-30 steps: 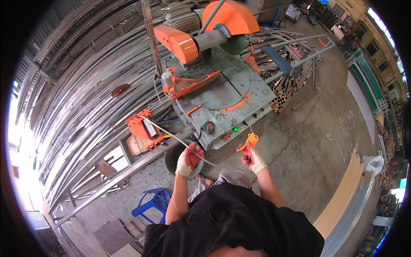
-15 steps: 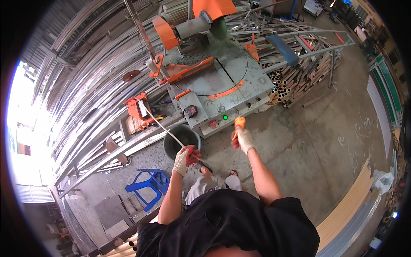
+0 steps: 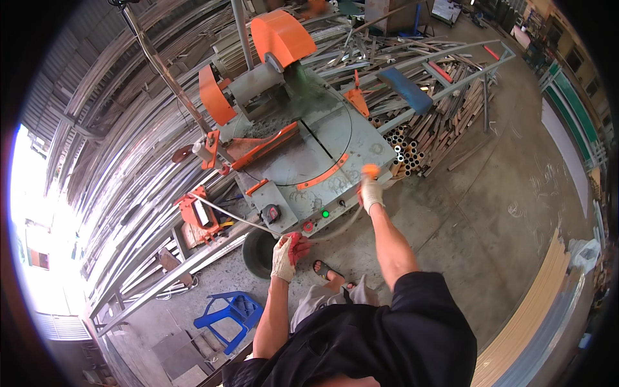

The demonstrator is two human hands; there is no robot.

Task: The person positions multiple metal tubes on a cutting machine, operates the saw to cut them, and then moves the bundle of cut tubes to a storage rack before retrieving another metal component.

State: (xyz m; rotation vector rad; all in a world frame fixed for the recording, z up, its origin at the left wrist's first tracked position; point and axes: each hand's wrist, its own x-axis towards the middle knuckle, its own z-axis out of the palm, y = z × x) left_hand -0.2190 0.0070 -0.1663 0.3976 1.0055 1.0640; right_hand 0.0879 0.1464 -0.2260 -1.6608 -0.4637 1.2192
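My left hand (image 3: pixel 285 257), in a whitish glove with a reddish palm, is closed around a thin pale hose or cord (image 3: pixel 235 217). From there the line runs left to an orange clamp-like fixture (image 3: pixel 196 209) and curves right toward my other hand. My gloved right hand (image 3: pixel 371 195) grips an orange hand tool (image 3: pixel 369 171), smeared by motion, so its kind is unclear. It is beside the front right edge of a grey saw table (image 3: pixel 274 158), which has an orange guard (image 3: pixel 280 35) above, a slot and a lit green button (image 3: pixel 325 214).
A dark round tub (image 3: pixel 256 257) stands below the table's left corner, with a blue plastic stool (image 3: pixel 244 311) nearer me. Long metal bars (image 3: pixel 122 142) fill the left side. Cut tubes (image 3: pixel 403 155) and a steel frame (image 3: pixel 445 90) lie at the right. Long tan strips (image 3: pixel 525 309) lie far right.
My right hand has moved up toward the table's edge with the orange tool. The left stays closed on the hose or cord. The view has shifted, with the saw now further left.
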